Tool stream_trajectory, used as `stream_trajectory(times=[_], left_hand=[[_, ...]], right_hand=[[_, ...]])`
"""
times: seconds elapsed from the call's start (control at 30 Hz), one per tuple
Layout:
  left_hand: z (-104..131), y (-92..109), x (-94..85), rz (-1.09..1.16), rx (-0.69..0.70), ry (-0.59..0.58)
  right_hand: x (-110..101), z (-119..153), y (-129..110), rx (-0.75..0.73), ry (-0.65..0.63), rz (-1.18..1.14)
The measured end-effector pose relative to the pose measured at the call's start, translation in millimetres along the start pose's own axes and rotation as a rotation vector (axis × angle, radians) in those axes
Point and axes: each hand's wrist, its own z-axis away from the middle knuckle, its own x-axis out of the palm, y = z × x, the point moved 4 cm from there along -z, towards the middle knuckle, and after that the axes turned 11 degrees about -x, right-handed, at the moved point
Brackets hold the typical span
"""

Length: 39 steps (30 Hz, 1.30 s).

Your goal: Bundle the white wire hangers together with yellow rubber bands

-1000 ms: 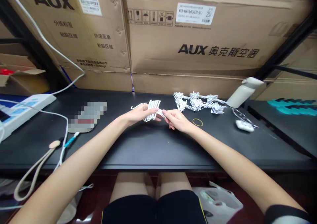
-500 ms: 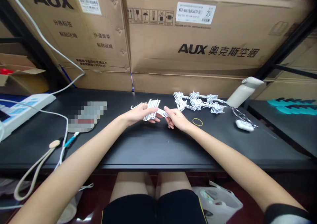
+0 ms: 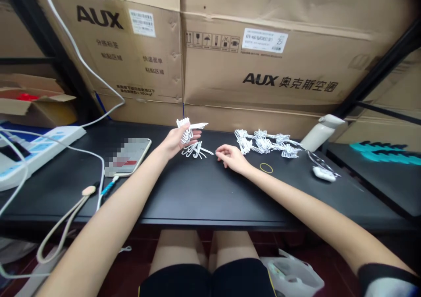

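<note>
A bundle of white wire hooks (image 3: 187,135) is in my left hand (image 3: 176,143), held under the thumb with the fingers beneath. Straight ends of the bundle stick out to the right. On the black desk just below that hand lies a small loose pile of white wire hooks (image 3: 196,150). One end of the pile points at my right hand (image 3: 232,157), whose fingers are bent together close to that tip. Whether they touch or grip it is too small to make out. Several tied bundles of white hooks (image 3: 264,145) lie further right.
A yellow rubber band (image 3: 266,168) lies right of my right hand. Beyond are a white bottle (image 3: 321,132), glasses (image 3: 320,161) and a white earphone case (image 3: 324,174). On the left are a phone (image 3: 131,157) with cable and a power strip (image 3: 42,157). Cardboard boxes (image 3: 213,78) stand behind.
My hands have moved apart. The left lifted its bundle up and left, uncovering the loose hooks on the desk. The right let go of the bundle's ends and is lower, beside the pile.
</note>
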Motion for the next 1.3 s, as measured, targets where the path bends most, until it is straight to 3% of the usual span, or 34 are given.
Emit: stream_trajectory(times=[0.17, 0.33, 0.47, 0.7, 0.87, 1.1, 1.3], left_hand=[[-3.7, -4.6, -6.3, -0.004, -0.014, -0.02], [-2.5, -6.1, -5.1, -0.02, -0.024, -0.026], [-1.2, -5.9, -3.7, -0.045, -0.011, -0.021], [-0.4, -5.3, 0.8, -0.122, 0.003, -0.03], [7.1, -7.4, 12.3, -0.272, -0.003, -0.083], [14.4, -12.6, 23.8, -0.431, -0.036, -0.222], [19.7, -16.8, 31.4, -0.508, -0.091, -0.32]], right_hand=[[9.2, -31.9, 0.7, -0.006, -0.078, 0.173], [11.0, -44.5, 7.8, 0.068, -0.221, 0.137], [-0.3, -30.7, 10.8, 0.13, -0.285, 0.105], [-29.0, 2.8, 2.6, 0.025, -0.206, 0.177], [-45.7, 18.6, -1.4, 0.058, -0.377, 0.143], [-61.2, 16.6, -14.7, -0.017, -0.189, 0.029], [-59.7, 15.6, -18.0, -0.023, -0.137, -0.047]])
